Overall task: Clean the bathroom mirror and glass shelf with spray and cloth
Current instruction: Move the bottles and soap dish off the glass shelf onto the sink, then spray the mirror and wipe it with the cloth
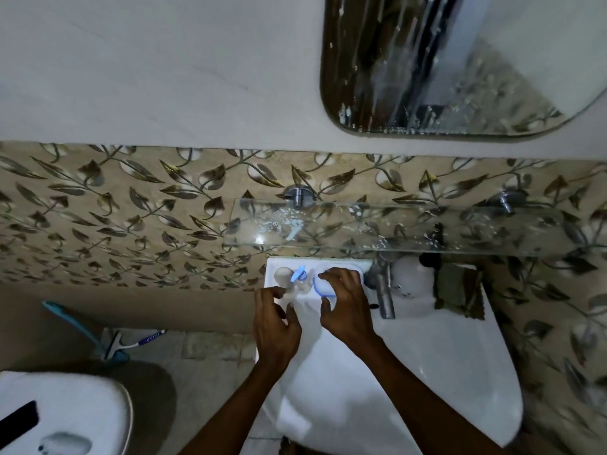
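Both hands [277,320] [345,303] over sink [427,372], beneath foam-spotted glass shelf [394,224].
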